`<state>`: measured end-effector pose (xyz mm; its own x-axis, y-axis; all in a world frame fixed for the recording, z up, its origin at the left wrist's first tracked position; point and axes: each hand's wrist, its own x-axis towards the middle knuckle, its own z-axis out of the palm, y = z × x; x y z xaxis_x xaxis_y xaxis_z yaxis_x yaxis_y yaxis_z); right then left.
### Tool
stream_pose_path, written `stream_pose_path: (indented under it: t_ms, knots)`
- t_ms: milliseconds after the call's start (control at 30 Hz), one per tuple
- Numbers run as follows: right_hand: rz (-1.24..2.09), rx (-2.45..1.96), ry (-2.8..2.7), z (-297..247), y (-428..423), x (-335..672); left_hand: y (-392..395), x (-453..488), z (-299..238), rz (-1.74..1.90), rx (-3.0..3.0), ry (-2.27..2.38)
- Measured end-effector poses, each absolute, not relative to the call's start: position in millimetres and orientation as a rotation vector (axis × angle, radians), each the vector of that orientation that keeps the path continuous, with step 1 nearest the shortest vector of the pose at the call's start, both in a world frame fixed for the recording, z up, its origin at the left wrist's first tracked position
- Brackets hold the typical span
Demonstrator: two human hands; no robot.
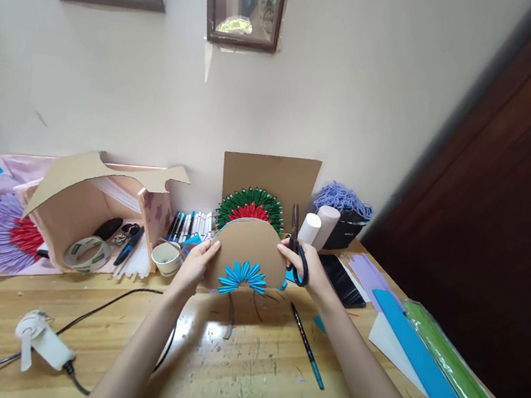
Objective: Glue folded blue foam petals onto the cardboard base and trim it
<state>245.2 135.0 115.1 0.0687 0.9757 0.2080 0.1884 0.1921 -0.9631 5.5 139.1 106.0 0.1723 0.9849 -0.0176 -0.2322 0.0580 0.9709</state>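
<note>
Between my two hands is a rounded piece of brown cardboard (253, 242), held up above the table. A half ring of blue folded paper petals (244, 277) sits along its lower edge. My left hand (199, 262) pinches the cardboard's left side, thumb on the front. On the right side, my right hand (303, 264) grips the cardboard between thumb and fingers. Black-handled scissors (295, 230) hang on that same hand, blades pointing up. Behind the cardboard stands a green and red paper-petal piece (252, 204), partly hidden.
A dark pen (307, 345) lies below my right hand. A paper cup (166, 257) and markers (190, 226) stand left. A glue gun (45, 339) with its cable lies front left. Right are a phone (342, 281), white rolls (326, 227), blue sheets (438, 378) and a green pack (467, 382).
</note>
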Motion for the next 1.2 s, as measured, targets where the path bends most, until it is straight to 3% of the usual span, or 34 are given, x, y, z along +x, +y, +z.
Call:
stream_pose_path:
  t_ms: [400,900,1200]
  knots:
    - [0.872,-1.236,-1.315,100,130,263,143,18,92,1.198,1.068,0.877]
    - [0.966,-1.325,-1.285,50,132,286,145,13,80,1.082,1.729,1.148]
    - [0.987,-1.299,-1.286,56,128,294,144,17,79,1.045,2.004,1.210]
